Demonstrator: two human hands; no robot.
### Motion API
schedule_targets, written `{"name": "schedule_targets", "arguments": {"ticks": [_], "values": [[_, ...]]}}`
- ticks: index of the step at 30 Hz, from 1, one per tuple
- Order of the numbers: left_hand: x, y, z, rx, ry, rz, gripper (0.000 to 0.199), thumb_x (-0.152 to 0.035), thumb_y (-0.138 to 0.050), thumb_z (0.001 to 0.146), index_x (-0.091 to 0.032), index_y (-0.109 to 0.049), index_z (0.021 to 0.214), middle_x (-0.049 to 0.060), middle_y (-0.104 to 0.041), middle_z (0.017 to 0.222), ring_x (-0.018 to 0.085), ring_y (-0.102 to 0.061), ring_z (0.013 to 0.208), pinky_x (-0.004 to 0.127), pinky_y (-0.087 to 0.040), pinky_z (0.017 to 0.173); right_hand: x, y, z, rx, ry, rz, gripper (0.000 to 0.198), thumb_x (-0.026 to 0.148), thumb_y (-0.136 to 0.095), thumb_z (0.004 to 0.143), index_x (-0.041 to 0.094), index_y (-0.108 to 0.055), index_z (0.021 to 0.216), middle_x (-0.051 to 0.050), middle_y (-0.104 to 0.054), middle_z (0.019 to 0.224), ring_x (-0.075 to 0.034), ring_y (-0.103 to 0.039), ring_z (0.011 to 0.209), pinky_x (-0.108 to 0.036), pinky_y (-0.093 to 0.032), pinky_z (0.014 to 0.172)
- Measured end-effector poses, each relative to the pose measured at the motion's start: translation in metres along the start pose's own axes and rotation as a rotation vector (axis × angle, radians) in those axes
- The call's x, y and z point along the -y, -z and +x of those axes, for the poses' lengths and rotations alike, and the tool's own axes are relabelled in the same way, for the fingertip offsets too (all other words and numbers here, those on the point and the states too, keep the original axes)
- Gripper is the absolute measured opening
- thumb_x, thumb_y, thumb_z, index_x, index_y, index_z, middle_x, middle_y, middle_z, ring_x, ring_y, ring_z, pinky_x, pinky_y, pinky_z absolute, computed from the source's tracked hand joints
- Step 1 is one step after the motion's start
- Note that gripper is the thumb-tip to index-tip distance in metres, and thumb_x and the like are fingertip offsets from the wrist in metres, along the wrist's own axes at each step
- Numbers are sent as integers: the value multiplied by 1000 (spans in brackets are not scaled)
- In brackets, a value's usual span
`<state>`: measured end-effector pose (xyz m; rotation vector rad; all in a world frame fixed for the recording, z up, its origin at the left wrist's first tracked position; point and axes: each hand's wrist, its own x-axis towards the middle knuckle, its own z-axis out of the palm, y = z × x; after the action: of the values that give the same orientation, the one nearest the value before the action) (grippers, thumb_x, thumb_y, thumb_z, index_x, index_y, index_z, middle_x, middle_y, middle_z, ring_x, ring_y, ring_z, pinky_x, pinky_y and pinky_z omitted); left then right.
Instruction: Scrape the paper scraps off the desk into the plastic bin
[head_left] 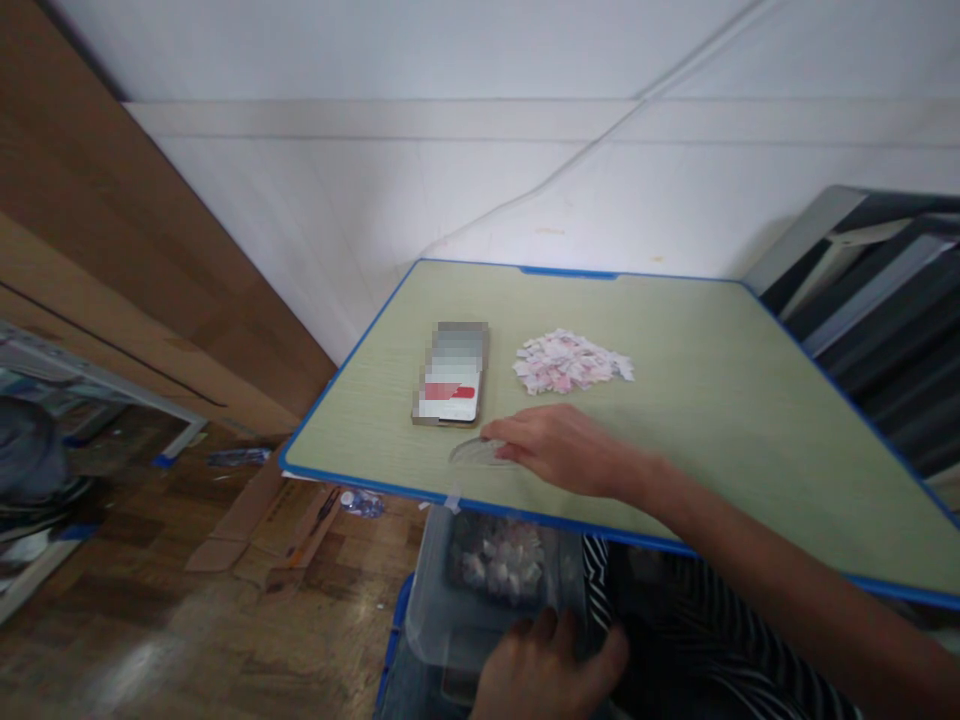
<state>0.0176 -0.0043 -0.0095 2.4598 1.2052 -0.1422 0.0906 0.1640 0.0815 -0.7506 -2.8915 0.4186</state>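
Note:
My right hand [559, 448] is low over the front part of the table, thumb and fingers pinched on a thin clear plastic piece with a curved edge [469, 452]. Beyond it lies a loose pile of small pale pink and white paper-like pieces [568, 362]. To the left of the pile rests a phone [452, 375], its screen partly blurred out. Below the table edge, my left hand [551, 665] is above a clear plastic bin [431, 620], thumb apart from its bent fingers. Inside the bin are many small pale pieces [502, 560].
The pale green table [735, 400] has a blue rim and stands against a white wall [300, 200]. A small whitish scrap [452, 499] hangs at its front edge. Cardboard [187, 250] stands at left; a plastic bottle [362, 502] lies on the floor. Dark folded frames [885, 280] lean at right.

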Motion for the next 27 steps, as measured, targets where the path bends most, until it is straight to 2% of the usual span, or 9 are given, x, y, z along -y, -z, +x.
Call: {"name": "schedule_targets", "arguments": {"ticks": [3, 7, 14, 17, 21, 23, 25, 27], "values": [[1, 0, 0, 14, 0, -9, 39, -24, -26, 91, -30, -26, 129, 8, -61, 95, 24, -62, 79, 35, -53, 54, 4, -1, 5, -10, 152, -83, 20, 21, -39, 89, 16, -57, 96, -6, -63, 82, -13, -55, 72, -24, -34, 60], [0, -1, 0, 1, 12, -19, 39, -24, -26, 91, -31, -25, 129, 8, -61, 97, 24, -62, 80, 34, -53, 55, 6, -1, -1, 26, 287, -144, 18, 18, -39, 88, 17, -55, 97, -4, -62, 79, -13, -52, 72, -25, -34, 60], [0, -3, 0, -4, -9, -9, 42, -24, -30, 91, -30, -21, 131, 8, -60, 97, 23, -61, 81, 34, -53, 57, 13, -5, -30, 36, 297, -104, 17, 17, -38, 88, 16, -55, 89, -4, -60, 75, -12, -50, 68, -26, -33, 59], [0, -1, -1, -14, -8, 5, 41, -23, -30, 91, -30, -22, 131, 8, -61, 95, 23, -62, 79, 34, -53, 56, 15, -6, -37, 6, 246, -73, 20, 21, -36, 89, 15, -56, 92, -4, -59, 72, -12, -51, 66, -26, -34, 60], [2, 2, 0, -23, -17, 35, 40, -24, -32, 90, -29, -24, 129, 7, -61, 92, 23, -62, 77, 32, -53, 54, 6, 1, -44, -19, 108, 19, 24, 26, -34, 90, 15, -55, 92, -5, -62, 75, -14, -55, 69, -26, -39, 63], [3, 1, 0, -43, -29, 53, 39, -24, -32, 90, -30, -26, 128, 7, -61, 92, 22, -62, 75, 30, -53, 52, -8, 8, -50, -79, 12, 142, 24, 30, -34, 90, 16, -53, 93, -6, -63, 77, -14, -57, 69, -26, -41, 63], [5, -5, 1, -90, -37, 69, 39, -23, -33, 90, -31, -27, 127, 5, -61, 91, 20, -62, 73, 27, -52, 50, -29, 16, -57, -158, -129, 360, 23, 33, -32, 90, 18, -49, 92, -5, -63, 76, -12, -58, 65, -24, -44, 61], [7, -13, 1, -133, -37, 80, 40, -23, -35, 89, -33, -28, 127, 3, -61, 88, 18, -61, 71, 24, -51, 51, -54, 24, -63, -292, -250, 560, 23, 37, -31, 89, 19, -43, 99, -3, -62, 78, -8, -55, 52, -22, -44, 52]]}}
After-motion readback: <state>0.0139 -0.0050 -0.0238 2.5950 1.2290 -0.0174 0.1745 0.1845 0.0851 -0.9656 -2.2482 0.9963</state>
